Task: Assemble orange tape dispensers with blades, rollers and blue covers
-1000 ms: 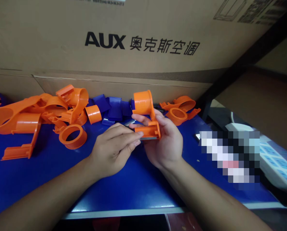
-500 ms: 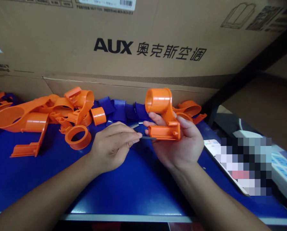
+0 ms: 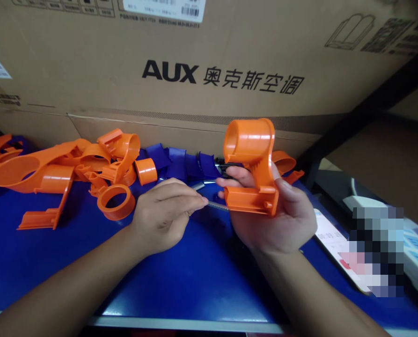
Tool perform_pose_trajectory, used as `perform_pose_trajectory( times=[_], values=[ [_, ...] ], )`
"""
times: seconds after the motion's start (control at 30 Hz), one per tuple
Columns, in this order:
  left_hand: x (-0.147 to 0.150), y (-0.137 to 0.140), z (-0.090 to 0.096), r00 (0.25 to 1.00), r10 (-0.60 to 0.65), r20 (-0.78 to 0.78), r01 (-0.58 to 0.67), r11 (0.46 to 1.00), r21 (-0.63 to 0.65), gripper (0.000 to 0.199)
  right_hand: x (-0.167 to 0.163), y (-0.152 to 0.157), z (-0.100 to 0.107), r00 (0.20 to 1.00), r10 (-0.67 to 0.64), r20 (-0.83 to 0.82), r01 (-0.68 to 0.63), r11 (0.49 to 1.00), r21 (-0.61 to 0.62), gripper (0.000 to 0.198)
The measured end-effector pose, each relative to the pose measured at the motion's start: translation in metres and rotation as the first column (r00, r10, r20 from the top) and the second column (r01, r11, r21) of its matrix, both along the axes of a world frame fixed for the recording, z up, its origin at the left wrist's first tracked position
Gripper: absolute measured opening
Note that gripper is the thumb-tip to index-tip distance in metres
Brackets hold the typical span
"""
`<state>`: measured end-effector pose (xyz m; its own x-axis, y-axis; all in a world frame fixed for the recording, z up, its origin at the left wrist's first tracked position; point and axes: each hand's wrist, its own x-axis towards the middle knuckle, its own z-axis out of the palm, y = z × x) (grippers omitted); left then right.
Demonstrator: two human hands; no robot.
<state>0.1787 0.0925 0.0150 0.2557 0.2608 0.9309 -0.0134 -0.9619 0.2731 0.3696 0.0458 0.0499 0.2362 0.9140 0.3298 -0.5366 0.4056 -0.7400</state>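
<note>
My right hand (image 3: 282, 229) cradles an orange plastic tape dispenser (image 3: 263, 173), its hollow ring at the top and its ribbed lower bar over my palm. The thumb presses its side, and the fingers curl behind it. Between thumb and fingertips, my left hand (image 3: 165, 217) pinches a thin serrated metal blade (image 3: 217, 206). The blade's far end meets the lower left edge of the dispenser's bar; whether it sits in a slot there I cannot tell.
Orange dispensers (image 3: 57, 178) and a loose orange ring (image 3: 116, 202) lie at left. Blue plastic pieces (image 3: 176, 161) are piled against a large cardboard box (image 3: 99, 75). On the right are a phone (image 3: 330, 234) and a white power strip (image 3: 417, 262).
My right hand has moved right with the dispenser, which now appears larger and closer. More of the blade shows between my left fingertips and the dispenser. The view has shifted slightly.
</note>
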Motion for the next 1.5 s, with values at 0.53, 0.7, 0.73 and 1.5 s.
perform_pose_trajectory(
  times=[0.53,0.7,0.73,1.5],
  values=[
    [-0.002,-0.007,0.004,0.998,0.059,-0.020,-0.058,0.998,0.037,0.030,0.004,-0.005,0.005,0.999,0.023,0.037,-0.025,0.998,0.060,0.032],
    [-0.002,-0.009,0.005,0.998,0.059,-0.019,-0.058,0.996,0.066,0.030,0.003,-0.005,0.007,1.000,0.002,0.030,-0.003,0.999,0.036,0.033],
    [-0.002,-0.009,0.005,0.998,0.066,-0.018,-0.065,0.995,0.073,0.030,0.003,-0.005,0.007,1.000,-0.003,0.021,0.002,0.999,0.040,0.034],
    [0.002,-0.014,0.007,0.999,0.043,0.010,-0.044,0.999,0.021,0.024,0.000,-0.010,0.012,0.993,-0.068,0.100,0.063,0.996,0.059,0.033]
  ],
)
